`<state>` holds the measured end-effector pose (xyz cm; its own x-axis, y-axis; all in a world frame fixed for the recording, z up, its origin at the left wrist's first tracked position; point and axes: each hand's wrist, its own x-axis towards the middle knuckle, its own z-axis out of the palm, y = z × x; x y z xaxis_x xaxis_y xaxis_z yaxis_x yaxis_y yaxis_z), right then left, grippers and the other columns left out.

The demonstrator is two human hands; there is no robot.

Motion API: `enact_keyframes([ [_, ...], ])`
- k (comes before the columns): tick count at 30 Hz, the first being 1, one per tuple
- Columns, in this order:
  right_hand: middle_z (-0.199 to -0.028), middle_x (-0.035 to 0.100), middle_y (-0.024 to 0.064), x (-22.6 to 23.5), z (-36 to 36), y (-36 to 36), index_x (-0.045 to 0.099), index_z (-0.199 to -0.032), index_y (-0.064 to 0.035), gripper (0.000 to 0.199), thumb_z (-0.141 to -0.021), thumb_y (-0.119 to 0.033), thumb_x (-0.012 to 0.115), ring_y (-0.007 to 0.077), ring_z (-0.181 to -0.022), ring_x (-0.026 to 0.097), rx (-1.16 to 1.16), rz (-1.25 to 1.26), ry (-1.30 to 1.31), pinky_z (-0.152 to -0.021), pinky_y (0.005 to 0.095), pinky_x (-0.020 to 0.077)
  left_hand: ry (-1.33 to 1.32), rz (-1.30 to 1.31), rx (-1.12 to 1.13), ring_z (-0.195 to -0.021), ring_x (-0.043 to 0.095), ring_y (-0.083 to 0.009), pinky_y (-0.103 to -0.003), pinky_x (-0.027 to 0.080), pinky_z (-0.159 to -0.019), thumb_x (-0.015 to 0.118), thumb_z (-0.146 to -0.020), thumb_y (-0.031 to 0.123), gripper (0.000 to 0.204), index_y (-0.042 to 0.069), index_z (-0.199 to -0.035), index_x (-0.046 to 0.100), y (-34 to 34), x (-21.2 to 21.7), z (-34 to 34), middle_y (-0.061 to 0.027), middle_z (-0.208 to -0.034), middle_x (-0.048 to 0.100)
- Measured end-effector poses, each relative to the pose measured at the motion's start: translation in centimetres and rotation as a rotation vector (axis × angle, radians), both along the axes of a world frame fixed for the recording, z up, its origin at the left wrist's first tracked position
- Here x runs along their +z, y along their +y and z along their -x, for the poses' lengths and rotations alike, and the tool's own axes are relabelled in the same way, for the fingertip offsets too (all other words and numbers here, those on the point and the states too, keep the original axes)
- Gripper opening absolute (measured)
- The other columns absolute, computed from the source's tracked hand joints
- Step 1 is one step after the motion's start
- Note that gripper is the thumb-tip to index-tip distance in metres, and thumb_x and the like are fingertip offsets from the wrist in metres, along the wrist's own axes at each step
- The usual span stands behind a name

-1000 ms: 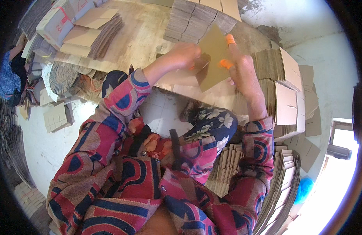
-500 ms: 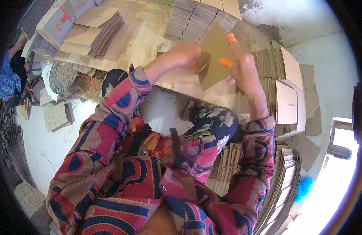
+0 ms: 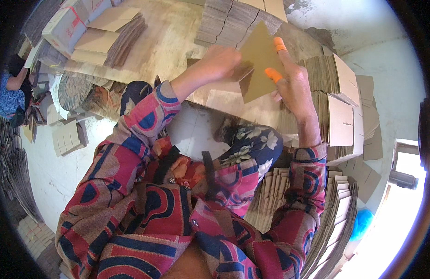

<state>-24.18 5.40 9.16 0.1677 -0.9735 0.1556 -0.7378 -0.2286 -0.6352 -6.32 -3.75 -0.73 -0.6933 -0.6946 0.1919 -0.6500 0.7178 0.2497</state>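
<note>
Above the table, both hands are on a flat brown card, tilted up over the worktop. Left hand pinches its near left edge, grip closed on it. Right hand, orange caps on two fingertips, closes its grip on the right edge. Card stacks sit just behind; more stacks crowd the right.

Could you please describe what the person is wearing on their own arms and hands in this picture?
Both arms are in long sleeves with a bold swirling pattern of red, navy blue, pink and tan, ending at the wrists. The left hand is bare. The right hand wears orange rubber finger cots on two fingertips. No watch or rings can be made out.
</note>
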Motion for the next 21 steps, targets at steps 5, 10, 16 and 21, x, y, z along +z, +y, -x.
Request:
enact_keyframes([
  [5,-0.099,0.066,0.0202,-1.3,-0.3,-0.1,0.038,-0.14,-0.0062,0.066,-0.079,0.017,0.047,0.0171,-0.048,0.059,0.017,0.112,0.089,-0.044,0.027,0.0486,-0.057,-0.009,-0.04,-0.077,0.064,-0.0362,-0.046,0.051,-0.064,0.07,-0.066,0.013,0.014,0.005,-0.078,0.067,0.1,0.0,0.6,-0.0163,-0.078,0.064],
  [10,-0.106,0.063,0.0245,-0.8,-0.8,0.0,0.038,-0.14,-0.0044,0.063,-0.08,0.015,0.049,0.0183,-0.054,0.062,0.005,-0.016,-0.057,-0.044,0.0279,0.0484,-0.004,-0.044,-0.061,-0.08,0.063,-0.0348,-0.046,0.051,-0.066,0.07,-0.065,0.012,0.015,0.005,-0.078,0.067,0.1,-0.4,-0.3,-0.0151,-0.08,0.064],
  [16,-0.108,0.059,0.0298,-5.2,1.1,-0.9,0.038,-0.139,-0.0028,0.064,-0.079,0.008,0.057,0.0338,-0.073,0.066,0.115,0.138,0.151,-0.055,0.0377,0.0517,0.063,-0.071,-0.075,-0.084,0.061,-0.0342,-0.047,0.049,-0.068,0.071,-0.065,0.011,0.014,0.006,-0.078,0.065,0.1,-0.7,-0.2,-0.0134,-0.084,0.064],
  [21,-0.081,0.062,0.0268,-8.1,-0.5,1.4,0.027,-0.139,0.0015,0.07,-0.082,-0.013,0.065,0.0445,-0.074,0.062,0.106,0.067,0.375,-0.062,0.0492,0.0488,0.087,-0.076,-0.087,-0.083,0.059,-0.0352,-0.047,0.048,-0.068,0.07,-0.066,0.012,0.014,0.005,-0.074,0.061,0.8,-1.6,0.1,-0.0137,-0.08,0.061],
])
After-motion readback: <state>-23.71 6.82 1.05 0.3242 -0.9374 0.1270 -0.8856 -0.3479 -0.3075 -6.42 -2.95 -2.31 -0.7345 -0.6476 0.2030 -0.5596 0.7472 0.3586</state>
